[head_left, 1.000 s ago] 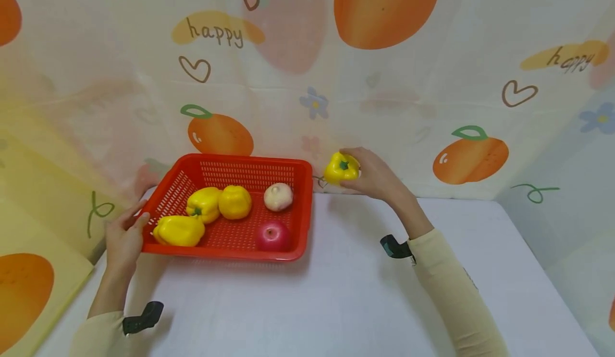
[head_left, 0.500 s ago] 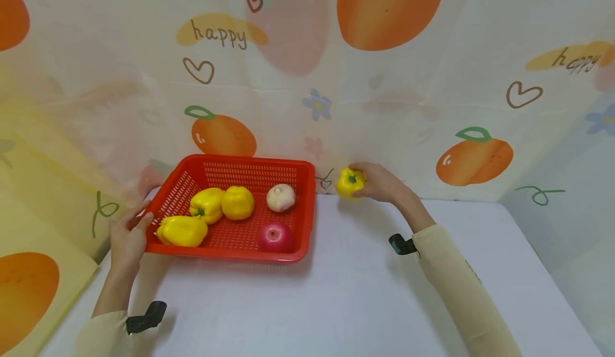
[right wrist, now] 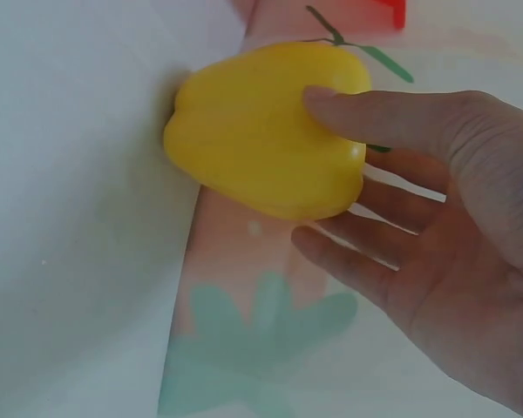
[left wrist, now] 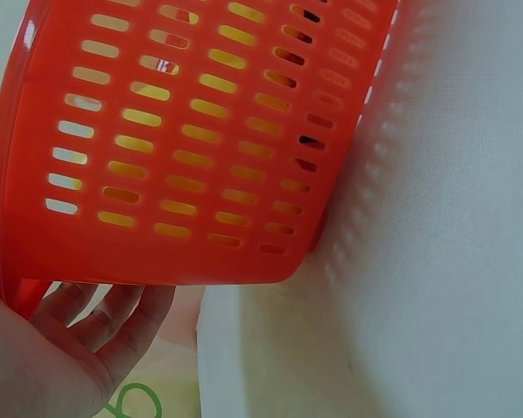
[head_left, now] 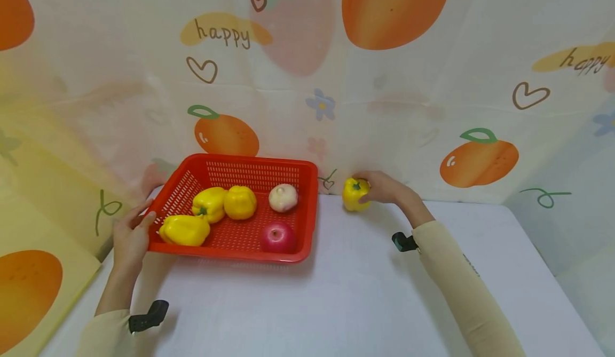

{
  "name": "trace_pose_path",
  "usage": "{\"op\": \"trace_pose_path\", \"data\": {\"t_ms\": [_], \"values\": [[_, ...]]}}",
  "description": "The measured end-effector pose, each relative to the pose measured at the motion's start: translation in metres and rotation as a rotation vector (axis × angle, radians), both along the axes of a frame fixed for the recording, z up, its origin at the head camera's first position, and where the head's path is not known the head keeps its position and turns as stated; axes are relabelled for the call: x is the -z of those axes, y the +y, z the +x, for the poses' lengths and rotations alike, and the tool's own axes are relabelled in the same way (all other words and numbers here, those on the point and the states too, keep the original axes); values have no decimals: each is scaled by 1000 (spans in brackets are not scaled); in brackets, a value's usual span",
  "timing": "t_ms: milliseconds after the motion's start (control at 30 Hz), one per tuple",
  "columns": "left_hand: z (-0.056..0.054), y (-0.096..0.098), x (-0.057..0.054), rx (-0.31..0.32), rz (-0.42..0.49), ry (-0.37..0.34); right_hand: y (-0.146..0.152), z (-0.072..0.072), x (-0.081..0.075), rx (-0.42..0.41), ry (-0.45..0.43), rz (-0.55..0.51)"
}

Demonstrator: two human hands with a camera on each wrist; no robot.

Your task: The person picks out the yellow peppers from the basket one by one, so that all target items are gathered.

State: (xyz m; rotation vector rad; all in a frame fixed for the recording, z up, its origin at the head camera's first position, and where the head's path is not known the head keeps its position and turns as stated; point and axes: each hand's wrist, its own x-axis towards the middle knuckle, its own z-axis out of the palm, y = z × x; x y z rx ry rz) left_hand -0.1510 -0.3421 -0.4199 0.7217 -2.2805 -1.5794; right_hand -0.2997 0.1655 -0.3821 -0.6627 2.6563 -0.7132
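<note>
The yellow bell pepper (head_left: 354, 197) has come down to the white counter (head_left: 307, 309) since a second ago, slightly farther right of the red basket (head_left: 226, 255), and my right grip (head_left: 383, 188) has come down with it. That grip grasps the pepper from its right, thumb on one flank, fingers round the other. The pepper stands a little right of the basket, near the counter's back edge, green stem pointing up, long axis close to vertical, blunt base at the surface. It is one of four: the other three yellow peppers (head_left: 184, 231) lie toward the basket's left and middle, with one garlic bulb (head_left: 283, 198) and one red apple (head_left: 278, 237) on its right. The peppers are glossy, smooth and lobed; the garlic is pale and rounded with a nub on top; the apple is shiny and round. The single basket is slotted plastic, and my left grip (head_left: 132, 233) clasps its left rim. Behind hangs a creased cloth (head_left: 384, 90) printed with oranges.
</note>
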Motion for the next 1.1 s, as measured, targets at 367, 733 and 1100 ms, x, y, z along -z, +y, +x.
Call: {"op": "trace_pose_path", "data": {"t_ms": [367, 733, 1100], "values": [[1, -1, 0, -8, 18, -4, 3, 6, -8, 7, 0, 39], [0, 0, -1, 10, 11, -26, -1, 17, -28, -6, 82, 73], [0, -1, 0, 9, 25, 6, -30, 21, -47, -57, 80, 20]]}}
